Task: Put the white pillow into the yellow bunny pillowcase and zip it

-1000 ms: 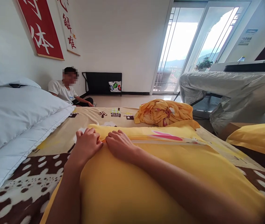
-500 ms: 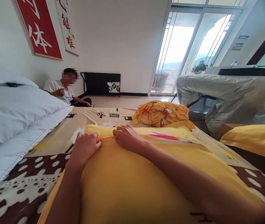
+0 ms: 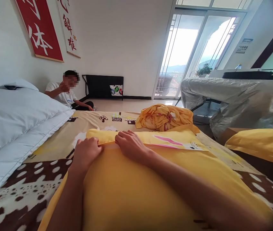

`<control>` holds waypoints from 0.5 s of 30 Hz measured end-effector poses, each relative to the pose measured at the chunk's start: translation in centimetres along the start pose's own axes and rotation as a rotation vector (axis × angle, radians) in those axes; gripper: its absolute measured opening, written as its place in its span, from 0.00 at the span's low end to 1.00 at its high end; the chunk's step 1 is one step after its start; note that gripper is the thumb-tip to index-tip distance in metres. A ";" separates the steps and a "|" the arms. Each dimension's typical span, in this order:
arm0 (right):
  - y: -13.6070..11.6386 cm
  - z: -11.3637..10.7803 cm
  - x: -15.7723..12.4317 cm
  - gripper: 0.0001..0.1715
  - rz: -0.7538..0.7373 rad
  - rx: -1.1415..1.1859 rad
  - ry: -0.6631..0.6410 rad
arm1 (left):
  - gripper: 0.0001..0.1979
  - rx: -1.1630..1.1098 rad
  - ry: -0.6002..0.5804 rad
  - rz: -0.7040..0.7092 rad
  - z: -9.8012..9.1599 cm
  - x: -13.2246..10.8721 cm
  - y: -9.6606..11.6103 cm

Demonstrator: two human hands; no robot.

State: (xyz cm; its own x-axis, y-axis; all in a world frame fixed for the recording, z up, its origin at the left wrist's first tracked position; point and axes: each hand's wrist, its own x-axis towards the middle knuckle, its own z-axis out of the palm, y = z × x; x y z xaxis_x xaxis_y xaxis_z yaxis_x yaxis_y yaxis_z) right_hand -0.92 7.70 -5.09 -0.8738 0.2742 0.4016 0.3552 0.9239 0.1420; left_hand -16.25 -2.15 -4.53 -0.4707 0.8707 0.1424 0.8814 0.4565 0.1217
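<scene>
A plump yellow pillowcase [image 3: 131,186] lies before me on the bed, filled out like a pillow. Across its far end runs a folded flap [image 3: 172,141] with a pink and white rabbit print. My left hand [image 3: 87,150] is closed on the flap's edge near the left corner. Just to its right, my right hand [image 3: 130,144] also pinches that edge, fingers curled over it. A short stretch of hem shows between the two hands. Beyond the far end sits a crumpled heap of yellow-orange cloth [image 3: 165,117].
White pillows [image 3: 18,112] are stacked at the left. A patterned blanket [image 3: 30,183] covers the bed. Another yellow cloth item [image 3: 261,144] rests on a box at the right. A person [image 3: 64,91] sits beyond the bed. A plastic-covered table [image 3: 223,89] stands near the glass doors.
The flap's edge has come down over the pale strip that showed beneath it, and more of the rabbit print shows. Both hands keep their grip. The seated person's hand has risen towards the face.
</scene>
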 end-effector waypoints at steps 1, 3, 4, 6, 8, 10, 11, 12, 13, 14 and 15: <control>-0.1 0.0 0.0 0.13 -0.006 -0.007 0.002 | 0.09 -0.013 0.006 -0.006 0.1 0.0 0.0; -0.3 0.1 0.0 0.13 -0.030 -0.030 0.011 | 0.08 -0.040 0.016 -0.005 0.2 0.1 0.1; -0.4 0.0 0.0 0.13 -0.043 -0.046 0.017 | 0.07 -0.048 0.019 -0.001 0.3 0.2 0.1; -0.5 -0.1 -0.3 0.14 -0.067 -0.070 0.013 | 0.06 -0.051 0.028 0.013 0.4 0.3 0.1; -0.3 -0.5 -1.2 0.14 -0.078 -0.082 -0.016 | 0.05 -0.046 0.028 0.034 0.6 0.4 -0.1; 0.4 -1.1 -2.7 0.15 -0.064 -0.090 -0.046 | 0.04 -0.047 0.025 0.098 0.8 0.7 -0.4; 1.0 -1.4 -3.7 0.16 -0.041 -0.094 -0.048 | 0.04 -0.056 0.014 0.145 0.9 0.9 -0.6; 1.7 -1.7 -4.9 0.17 -0.007 -0.096 -0.044 | 0.04 -0.069 -0.005 0.194 1.0 1.0 -0.9; 2.5 -2.1 -6.2 0.17 0.036 -0.094 -0.038 | 0.04 -0.088 -0.026 0.236 1.1 1.2 -1.1; 3.5 -2.4 -7.5 0.18 0.086 -0.089 -0.027 | 0.04 -0.108 -0.045 0.266 1.2 1.3 -1.3; 4.6 -2.8 -9.0 0.18 0.140 -0.084 -0.015 | 0.03 -0.124 -0.060 0.285 1.2 1.4 -1.4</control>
State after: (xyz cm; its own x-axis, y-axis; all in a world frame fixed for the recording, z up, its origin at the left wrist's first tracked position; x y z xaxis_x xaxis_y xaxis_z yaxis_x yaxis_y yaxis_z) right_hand 9.49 8.74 -5.55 -0.8186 0.4032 0.4090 0.4996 0.8512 0.1607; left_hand -18.11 -1.35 -5.68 -0.1987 0.9713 0.1307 0.9640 0.1697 0.2048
